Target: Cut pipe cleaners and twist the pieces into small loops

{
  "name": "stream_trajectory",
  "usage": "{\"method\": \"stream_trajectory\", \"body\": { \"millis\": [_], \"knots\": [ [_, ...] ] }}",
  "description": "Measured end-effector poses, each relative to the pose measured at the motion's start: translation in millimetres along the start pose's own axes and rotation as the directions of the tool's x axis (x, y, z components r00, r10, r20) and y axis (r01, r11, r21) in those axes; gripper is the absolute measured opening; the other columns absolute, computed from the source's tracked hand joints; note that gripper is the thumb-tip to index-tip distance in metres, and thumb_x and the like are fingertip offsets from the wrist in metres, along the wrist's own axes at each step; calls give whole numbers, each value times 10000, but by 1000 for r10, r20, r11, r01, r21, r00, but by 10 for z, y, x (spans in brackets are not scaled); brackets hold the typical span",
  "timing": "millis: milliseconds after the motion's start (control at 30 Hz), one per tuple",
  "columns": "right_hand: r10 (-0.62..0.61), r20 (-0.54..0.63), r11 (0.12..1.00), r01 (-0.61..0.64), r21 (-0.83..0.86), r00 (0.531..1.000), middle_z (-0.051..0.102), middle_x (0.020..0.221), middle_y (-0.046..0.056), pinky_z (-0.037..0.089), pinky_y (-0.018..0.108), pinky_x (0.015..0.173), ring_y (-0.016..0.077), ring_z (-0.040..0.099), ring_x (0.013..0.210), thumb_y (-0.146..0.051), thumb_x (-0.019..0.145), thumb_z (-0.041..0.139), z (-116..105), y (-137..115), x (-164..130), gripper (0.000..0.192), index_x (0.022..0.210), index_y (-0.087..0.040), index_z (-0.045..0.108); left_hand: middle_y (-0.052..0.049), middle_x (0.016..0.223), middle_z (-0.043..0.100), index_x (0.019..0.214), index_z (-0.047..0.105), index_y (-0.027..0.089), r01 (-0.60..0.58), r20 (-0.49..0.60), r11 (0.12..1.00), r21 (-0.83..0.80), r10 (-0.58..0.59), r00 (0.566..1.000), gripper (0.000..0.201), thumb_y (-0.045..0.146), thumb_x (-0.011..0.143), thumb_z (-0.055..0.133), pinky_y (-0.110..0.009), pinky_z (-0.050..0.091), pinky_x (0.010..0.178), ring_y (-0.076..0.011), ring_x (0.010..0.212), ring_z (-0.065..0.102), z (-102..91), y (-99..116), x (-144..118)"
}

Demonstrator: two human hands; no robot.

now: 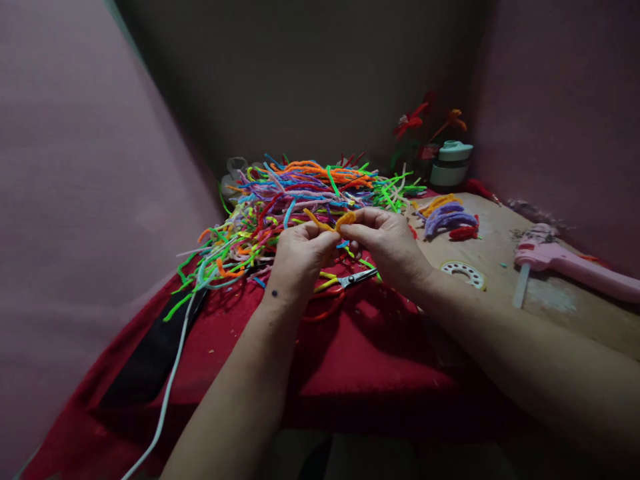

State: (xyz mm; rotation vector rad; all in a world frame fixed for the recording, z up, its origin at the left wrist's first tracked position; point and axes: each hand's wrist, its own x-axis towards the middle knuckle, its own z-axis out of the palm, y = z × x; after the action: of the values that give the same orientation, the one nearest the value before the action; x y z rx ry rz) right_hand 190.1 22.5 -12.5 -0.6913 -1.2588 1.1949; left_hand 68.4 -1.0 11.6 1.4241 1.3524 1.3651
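My left hand (300, 257) and my right hand (387, 243) meet above a red cloth (370, 360), each pinching one end of a bent orange pipe cleaner (336, 222). Behind the hands lies a big heap of pipe cleaners (300, 193) in many colours. Small scissors with red handles (350, 283) lie on the cloth just under my hands.
A pink glue gun (560, 260) lies at the right on the bare tabletop. Near it are a small bundle of purple, orange and red pipe cleaners (447, 217), a round white disc (465, 272), a mint-lidded jar (450, 165) and pipe-cleaner flowers (417, 123). A white cord (167, 390) runs down the left.
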Motion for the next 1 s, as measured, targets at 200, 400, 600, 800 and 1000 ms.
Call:
{"method": "stream_trajectory", "body": {
  "millis": [200,400,600,800,1000],
  "knots": [
    [26,103,994,-38,107,994,564,576,-20,326,206,462,54,437,480,-271,667,689,-17,8,16,159,676,-118,648,28,457,520,518,580,129,14,84,999,-46,-10,996,129,193,628,603,-194,322,450,-61,431,418,-27,-72,31],
    [183,107,951,-204,233,977,554,547,-20,354,223,475,75,478,475,-308,582,764,-24,57,62,250,662,-122,618,22,501,527,579,592,129,30,134,993,-114,-14,991,149,254,644,643,-207,367,483,-70,457,443,-26,-127,65],
    [218,35,956,-221,194,975,514,501,-26,305,205,411,54,426,424,-215,631,705,-33,78,81,146,631,-113,600,31,602,573,718,610,134,-58,97,981,-182,77,992,239,301,604,738,-191,396,526,-64,519,491,-29,-123,72],
    [265,106,935,-282,215,958,587,585,3,379,199,417,75,505,454,-143,602,665,-27,50,82,106,691,-114,618,25,590,584,697,612,128,-35,84,973,-230,55,995,201,263,606,729,-213,413,548,-84,532,518,-44,-133,89],
    [262,88,940,-275,200,961,553,530,-15,353,197,391,68,465,419,-136,587,639,-22,37,89,88,670,-119,616,28,557,561,664,592,125,11,127,986,-169,11,992,198,263,615,724,-190,351,485,-62,485,471,-76,-92,68]
  ]
}}
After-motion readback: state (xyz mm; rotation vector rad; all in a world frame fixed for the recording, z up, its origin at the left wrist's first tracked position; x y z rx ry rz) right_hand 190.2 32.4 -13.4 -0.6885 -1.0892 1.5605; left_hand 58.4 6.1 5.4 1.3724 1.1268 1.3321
